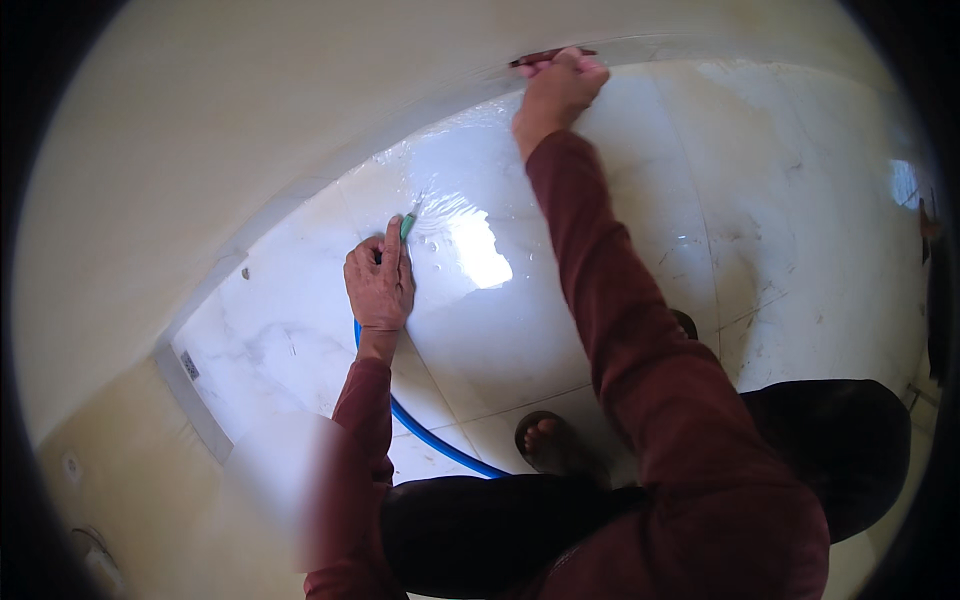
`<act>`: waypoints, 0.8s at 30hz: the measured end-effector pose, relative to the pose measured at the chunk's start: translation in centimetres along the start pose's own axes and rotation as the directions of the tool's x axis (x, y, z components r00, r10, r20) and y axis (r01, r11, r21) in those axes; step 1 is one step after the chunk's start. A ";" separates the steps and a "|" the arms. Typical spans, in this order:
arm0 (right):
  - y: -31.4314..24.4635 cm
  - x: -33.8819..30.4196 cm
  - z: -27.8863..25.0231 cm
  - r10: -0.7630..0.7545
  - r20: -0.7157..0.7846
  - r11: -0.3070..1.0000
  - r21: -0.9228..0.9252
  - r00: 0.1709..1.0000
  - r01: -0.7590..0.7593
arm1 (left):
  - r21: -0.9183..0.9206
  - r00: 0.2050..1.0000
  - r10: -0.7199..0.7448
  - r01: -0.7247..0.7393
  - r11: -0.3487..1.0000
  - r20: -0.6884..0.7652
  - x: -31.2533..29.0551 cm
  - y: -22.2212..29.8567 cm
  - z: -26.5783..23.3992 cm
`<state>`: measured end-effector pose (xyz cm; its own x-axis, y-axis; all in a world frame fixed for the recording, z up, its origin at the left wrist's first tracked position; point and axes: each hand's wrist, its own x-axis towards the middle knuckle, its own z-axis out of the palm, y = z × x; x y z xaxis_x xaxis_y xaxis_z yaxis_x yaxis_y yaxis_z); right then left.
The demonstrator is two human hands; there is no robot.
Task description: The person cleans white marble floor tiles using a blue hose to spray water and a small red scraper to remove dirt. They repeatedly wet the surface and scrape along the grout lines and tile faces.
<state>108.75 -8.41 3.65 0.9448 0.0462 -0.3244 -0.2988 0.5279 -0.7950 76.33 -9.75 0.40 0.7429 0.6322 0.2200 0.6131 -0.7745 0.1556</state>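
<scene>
My left hand (379, 285) is closed around a blue hose (440, 445), low over the white floor. The hose's green tip (407, 226) sticks out past my forefinger, and water runs from it over the tiles. Farther off and to the right, my right hand (563, 90) grips a slim dark red tool (548, 57) against the skirting (640, 50) at the foot of the wall. Most of that tool is covered by my fingers, so its kind cannot be made out.
Wet, shiny white marble-look tiles (520, 340) spread between my hands. A pale wall (250, 120) curves along the far and left sides. My sandalled foot (545, 440) rests near the lower middle. A small grate-like patch (190, 364) sits by the left corner.
</scene>
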 end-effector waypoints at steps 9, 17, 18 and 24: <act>-0.5 5.9 -3.2 0.081 0.216 0.993 0.067 0.973 -0.098 | -0.045 0.998 -0.066 0.065 0.997 -0.021 -4.0 -1.6 -1.4; 5.6 -12.4 1.8 0.323 0.225 0.943 0.006 0.919 -0.333 | -0.018 0.989 -0.146 0.146 0.989 0.012 -6.0 -1.7 -1.7; 5.3 -11.8 1.3 0.338 0.314 0.936 -0.016 0.887 -0.351 | -0.025 0.989 -0.150 0.150 0.988 -0.004 -5.7 -2.0 -1.7; 1.1 -3.3 -2.1 -0.007 0.144 0.993 -0.116 0.990 0.024 | -0.033 0.986 -0.169 0.169 0.985 -0.004 -5.1 -1.3 -2.0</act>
<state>105.04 -9.75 2.78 0.9565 0.1638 -0.2414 -0.2893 0.4265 -0.8570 71.25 -11.98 0.98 0.6274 0.7541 0.1943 0.7205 -0.6568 0.2224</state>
